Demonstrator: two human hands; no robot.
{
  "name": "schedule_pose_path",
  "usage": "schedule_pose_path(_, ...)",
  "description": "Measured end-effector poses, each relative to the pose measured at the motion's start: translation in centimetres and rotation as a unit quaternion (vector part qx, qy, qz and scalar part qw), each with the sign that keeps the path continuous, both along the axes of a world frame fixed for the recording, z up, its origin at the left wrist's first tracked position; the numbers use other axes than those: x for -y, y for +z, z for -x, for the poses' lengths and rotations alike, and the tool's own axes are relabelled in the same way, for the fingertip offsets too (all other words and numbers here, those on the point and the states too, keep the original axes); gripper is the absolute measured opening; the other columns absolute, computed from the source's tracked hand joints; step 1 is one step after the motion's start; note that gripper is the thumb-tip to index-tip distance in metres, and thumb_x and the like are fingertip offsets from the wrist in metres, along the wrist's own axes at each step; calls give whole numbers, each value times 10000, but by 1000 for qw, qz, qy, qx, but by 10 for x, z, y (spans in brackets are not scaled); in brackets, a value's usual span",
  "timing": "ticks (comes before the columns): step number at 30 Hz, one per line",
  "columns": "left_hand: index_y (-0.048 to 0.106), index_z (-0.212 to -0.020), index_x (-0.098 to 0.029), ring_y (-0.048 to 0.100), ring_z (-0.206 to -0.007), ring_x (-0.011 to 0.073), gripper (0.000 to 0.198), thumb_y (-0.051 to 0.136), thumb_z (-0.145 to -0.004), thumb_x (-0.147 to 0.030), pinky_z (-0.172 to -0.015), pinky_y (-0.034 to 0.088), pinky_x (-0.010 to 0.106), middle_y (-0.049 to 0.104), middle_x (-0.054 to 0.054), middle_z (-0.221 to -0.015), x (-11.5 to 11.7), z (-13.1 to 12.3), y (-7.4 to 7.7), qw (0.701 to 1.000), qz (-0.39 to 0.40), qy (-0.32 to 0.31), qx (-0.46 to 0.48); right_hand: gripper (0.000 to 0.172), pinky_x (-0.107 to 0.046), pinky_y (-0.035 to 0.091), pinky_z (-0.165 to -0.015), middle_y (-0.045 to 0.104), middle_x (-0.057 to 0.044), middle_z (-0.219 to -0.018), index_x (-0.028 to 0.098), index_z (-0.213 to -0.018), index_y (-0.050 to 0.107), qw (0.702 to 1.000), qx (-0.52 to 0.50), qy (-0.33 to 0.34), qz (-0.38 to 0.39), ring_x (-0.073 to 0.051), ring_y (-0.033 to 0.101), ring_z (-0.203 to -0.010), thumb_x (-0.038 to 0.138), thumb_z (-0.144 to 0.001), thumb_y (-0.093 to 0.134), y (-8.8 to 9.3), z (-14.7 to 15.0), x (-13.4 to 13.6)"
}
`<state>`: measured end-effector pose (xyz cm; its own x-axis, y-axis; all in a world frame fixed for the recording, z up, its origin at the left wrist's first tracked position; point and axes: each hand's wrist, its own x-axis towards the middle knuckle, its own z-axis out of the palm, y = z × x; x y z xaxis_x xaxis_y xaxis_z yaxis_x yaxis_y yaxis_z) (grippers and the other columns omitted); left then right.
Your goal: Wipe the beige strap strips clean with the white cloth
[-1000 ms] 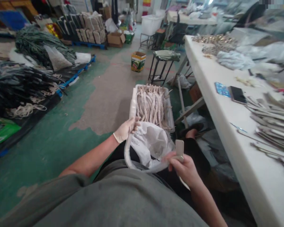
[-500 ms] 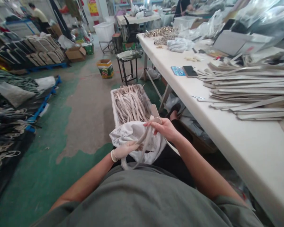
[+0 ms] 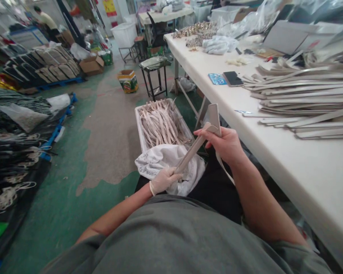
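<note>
Between my two hands a beige flat strap [image 3: 191, 153] runs at a slant above my lap. My left hand [image 3: 165, 179], in a thin pale glove, is closed round its lower part. The bare fingers of my right hand [image 3: 223, 144] pinch its upper part, where a flat end piece [image 3: 213, 114] sticks up; a thin length hangs below that hand. Under the strap a white printed cloth or sack [image 3: 157, 160] lies over my lap. Just beyond it, a white crate [image 3: 140, 131] holds many similar beige straps [image 3: 162, 123].
At my right stands a long white table [image 3: 274, 163] with a pile of straps [image 3: 308, 101], a dark phone [image 3: 233, 78] and a blue packet [image 3: 217, 78]. Ahead are a black stool [image 3: 154, 78] and a small carton [image 3: 128, 81]. Pallets with bundles [image 3: 20, 152] line the left; a person [image 3: 47, 23] stands far back.
My right hand has moved up and to the right, drawing the strap out straight. My left hand has shifted slightly right and still grips it. The loose loop over my lap is gone.
</note>
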<state>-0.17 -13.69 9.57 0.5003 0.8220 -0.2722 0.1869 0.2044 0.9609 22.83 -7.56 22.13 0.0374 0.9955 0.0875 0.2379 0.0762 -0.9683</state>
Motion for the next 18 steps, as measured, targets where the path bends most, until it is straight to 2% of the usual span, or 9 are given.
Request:
schedule_pose_path(3, 685, -818, -150, 616, -680, 168, 522, 674, -786, -671, -728, 508, 290, 674, 35, -708, -7, 12, -19, 989, 75, 111, 69, 344, -352, 498, -492, 755, -44, -913, 277, -869, 776, 994, 47, -90, 29, -201, 601, -601, 595, -795, 667, -17, -26, 4)
schedule_pose_path(5, 686, -846, -138, 641, -669, 168, 566, 702, -745, -695, -733, 531, 296, 685, 49, -714, -18, 27, -31, 963, 129, 203, 124, 420, -346, 496, -501, 696, -47, -698, 217, -876, 782, 977, 143, -143, 69, -191, 586, -516, 605, -761, 675, -37, -49, 16)
schedule_pose_path(7, 695, -888, -130, 677, -713, 184, 564, 775, -689, -652, -756, 547, 302, 718, 72, -772, -32, 46, -42, 939, 151, 272, 147, 427, -342, 471, -480, 619, -36, -519, 195, -783, 763, 959, 195, -173, 111, -208, 574, -460, 605, -712, 670, -63, -75, 39)
schedule_pose_path(9, 704, -912, -126, 701, -770, 205, 548, 802, -669, -607, -761, 552, 302, 738, 91, -818, -46, 65, -50, 932, 147, 304, 130, 442, -336, 471, -463, 665, -49, -548, 192, -790, 759, 956, 173, -168, 166, -202, 565, -437, 606, -662, 676, -92, -100, 72)
schedule_pose_path(11, 714, -910, -123, 709, -791, 212, 500, 787, -697, -569, -741, 549, 290, 744, 97, -827, -61, 78, -53, 940, 143, 301, 79, 455, -322, 474, -446, 683, -58, -566, 193, -788, 763, 953, 136, -149, 227, -193, 559, -434, 618, -649, 685, -122, -120, 108)
schedule_pose_path(13, 720, -888, -125, 705, -746, 200, 438, 758, -737, -534, -687, 544, 273, 739, 90, -809, -81, 82, -51, 948, 147, 283, 19, 482, -316, 462, -402, 696, -80, -574, 197, -761, 772, 944, 102, -142, 279, -219, 587, -460, 645, -599, 705, -148, -130, 137)
schedule_pose_path(15, 715, -850, -132, 683, -652, 183, 395, 713, -785, -521, -609, 533, 267, 721, 77, -753, -107, 76, -41, 956, 125, 261, -36, 495, -318, 478, -396, 729, -100, -623, 201, -784, 783, 941, 80, -138, 299, -252, 635, -518, 649, -584, 716, -164, -130, 147)
schedule_pose_path(17, 694, -823, -134, 654, -577, 180, 392, 644, -853, -522, -561, 533, 284, 688, 72, -679, -141, 66, -19, 966, 53, 241, -76, 495, -320, 506, -410, 748, -107, -661, 199, -821, 784, 948, 73, -124, 285, -259, 654, -551, 640, -606, 716, -164, -118, 134)
schedule_pose_path(18, 682, -827, -131, 648, -565, 184, 402, 598, -895, -518, -562, 543, 302, 674, 75, -656, -160, 62, -5, 968, -3, 234, -91, 488, -317, 517, -417, 750, -107, -666, 196, -831, 779, 954, 74, -115, 267, -256, 656, -559, 634, -628, 709, -157, -109, 120)
